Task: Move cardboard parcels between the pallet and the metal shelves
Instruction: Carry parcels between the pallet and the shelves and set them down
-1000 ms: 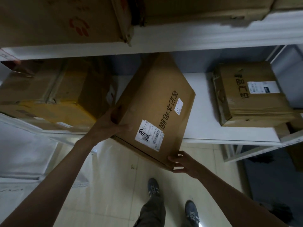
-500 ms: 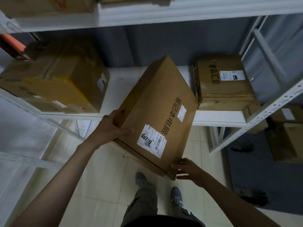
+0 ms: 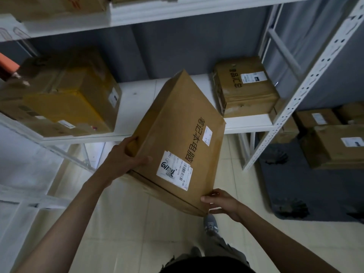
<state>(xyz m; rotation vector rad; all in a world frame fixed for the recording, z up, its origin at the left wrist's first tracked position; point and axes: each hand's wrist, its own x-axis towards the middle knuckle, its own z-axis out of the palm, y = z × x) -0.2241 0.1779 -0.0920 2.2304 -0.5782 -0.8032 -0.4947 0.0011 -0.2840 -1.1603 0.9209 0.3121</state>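
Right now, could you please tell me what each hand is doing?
Left hand: closed on the left edge of the flat cardboard box.
Right hand: gripping the same box at its near bottom corner.

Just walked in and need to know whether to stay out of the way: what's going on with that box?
A person is holding a flat cardboard parcel in both bare hands, tilted, in front of the white metal shelf. The left hand grips its left edge; the right hand supports the near bottom corner. Its far end is over the bare middle stretch of the shelf, between a yellow-taped box on the left and a brown box on the right. More parcels sit low to the right.
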